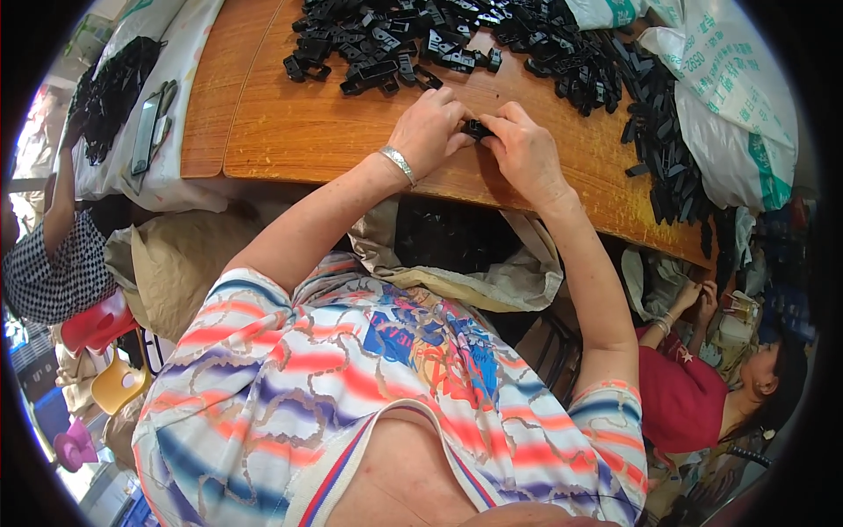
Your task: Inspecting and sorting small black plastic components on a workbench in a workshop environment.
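A small black plastic part (477, 129) sits between my two hands, just above the near part of the wooden table (325, 132). My left hand (430, 132), with a silver bracelet at the wrist, pinches the part from its left side. From the other side my right hand (524, 149) grips it with thumb and bent fingers. Much of the part is hidden by my fingertips. Beyond my hands lies a heap of black plastic clips (378, 44), and a second pile of black pieces (580, 75) spreads to its right.
Long black strips (672, 149) lie along the table's right side, beside a white plastic sack (738, 97). Below the table edge, an open sack (518, 281) holds dark parts. A person in a red top (680, 400) works at the right, another in a checked top (57, 272) at the left.
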Demonstrator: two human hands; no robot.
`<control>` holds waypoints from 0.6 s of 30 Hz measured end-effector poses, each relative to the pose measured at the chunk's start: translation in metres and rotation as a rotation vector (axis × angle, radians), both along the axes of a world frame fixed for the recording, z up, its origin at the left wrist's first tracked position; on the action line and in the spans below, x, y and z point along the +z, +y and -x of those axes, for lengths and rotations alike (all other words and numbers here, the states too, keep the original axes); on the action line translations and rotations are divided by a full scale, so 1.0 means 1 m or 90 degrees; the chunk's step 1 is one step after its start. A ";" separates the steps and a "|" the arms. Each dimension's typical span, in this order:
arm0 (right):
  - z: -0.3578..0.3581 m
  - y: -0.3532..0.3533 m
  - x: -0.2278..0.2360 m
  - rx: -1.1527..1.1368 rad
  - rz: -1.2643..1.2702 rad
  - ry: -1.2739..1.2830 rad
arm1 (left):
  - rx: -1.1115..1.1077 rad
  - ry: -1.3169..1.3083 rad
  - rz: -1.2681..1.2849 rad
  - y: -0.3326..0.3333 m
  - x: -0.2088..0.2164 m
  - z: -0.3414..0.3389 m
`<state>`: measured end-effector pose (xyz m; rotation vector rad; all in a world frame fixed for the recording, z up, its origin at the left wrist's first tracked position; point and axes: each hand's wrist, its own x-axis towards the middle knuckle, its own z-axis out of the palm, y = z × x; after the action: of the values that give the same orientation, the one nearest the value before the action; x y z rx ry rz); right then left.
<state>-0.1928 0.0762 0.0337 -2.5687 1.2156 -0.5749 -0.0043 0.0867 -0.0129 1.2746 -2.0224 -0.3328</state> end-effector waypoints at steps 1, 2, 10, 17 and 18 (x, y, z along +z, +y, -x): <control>-0.001 0.004 -0.007 0.001 -0.001 0.000 | 0.003 -0.006 0.000 0.000 0.000 -0.001; -0.001 0.009 -0.019 0.012 0.093 0.007 | 0.004 -0.007 0.000 0.001 0.000 -0.001; 0.013 0.031 -0.011 -0.015 0.033 0.000 | -0.096 -0.046 -0.017 -0.001 0.017 -0.014; 0.021 0.113 -0.023 0.040 -0.010 -0.074 | 0.018 -0.340 0.184 -0.033 0.029 -0.050; 0.023 0.112 -0.024 0.050 -0.022 -0.076 | 0.016 -0.355 0.181 -0.034 0.030 -0.050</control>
<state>-0.2155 0.1883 0.0100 -2.5015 1.0722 -0.6751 0.0454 0.0523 0.0168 1.3032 -2.3949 0.3549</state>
